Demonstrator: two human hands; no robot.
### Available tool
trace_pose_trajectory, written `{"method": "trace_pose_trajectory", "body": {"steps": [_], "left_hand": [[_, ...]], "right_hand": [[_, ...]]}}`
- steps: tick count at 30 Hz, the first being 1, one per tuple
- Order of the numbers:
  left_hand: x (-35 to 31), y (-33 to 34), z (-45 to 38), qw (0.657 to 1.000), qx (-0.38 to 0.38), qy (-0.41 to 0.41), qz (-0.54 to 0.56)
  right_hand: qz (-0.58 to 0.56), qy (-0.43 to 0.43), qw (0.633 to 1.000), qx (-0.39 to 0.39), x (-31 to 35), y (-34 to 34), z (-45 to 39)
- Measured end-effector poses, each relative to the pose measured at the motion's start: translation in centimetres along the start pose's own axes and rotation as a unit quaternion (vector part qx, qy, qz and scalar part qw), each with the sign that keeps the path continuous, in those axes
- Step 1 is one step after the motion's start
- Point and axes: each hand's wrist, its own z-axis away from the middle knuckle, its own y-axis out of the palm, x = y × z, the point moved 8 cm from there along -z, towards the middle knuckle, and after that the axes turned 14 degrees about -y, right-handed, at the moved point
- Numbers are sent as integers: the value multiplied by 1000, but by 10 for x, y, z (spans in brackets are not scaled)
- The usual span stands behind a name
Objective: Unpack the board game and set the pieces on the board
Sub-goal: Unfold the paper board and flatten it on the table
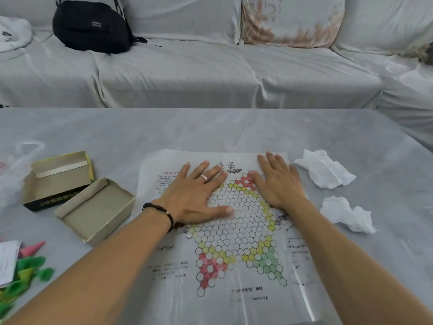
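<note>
Sofa and clutter around the table
Black bag (91, 28) and floral pillow (293, 19) sat on sofa (187, 71); two crumpled tissues (324, 171) lay on table (210, 127).

I count one paper game board (234, 231) spread on the desk (210, 127), with two hands flat on it, my left hand (194, 191) and right hand (278, 181). Beside it sit two open cardboard box halves, the far one (58, 177) and the near one (96, 209). There are two crumpled white tissues, one farther (325, 171) and one nearer (346, 213). The plastic pieces (25, 270) at the left edge are blurred; perhaps one pink and several green. One black bag (91, 26) lies on the sofa (210, 71).
</note>
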Motion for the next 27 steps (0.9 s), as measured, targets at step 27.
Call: {"method": "trace_pose_trajectory", "body": {"steps": [27], "left_hand": [[30,7,82,988,-15,-120,92]], "right_hand": [[-40,-83,995,-30,144,-2,34]]}}
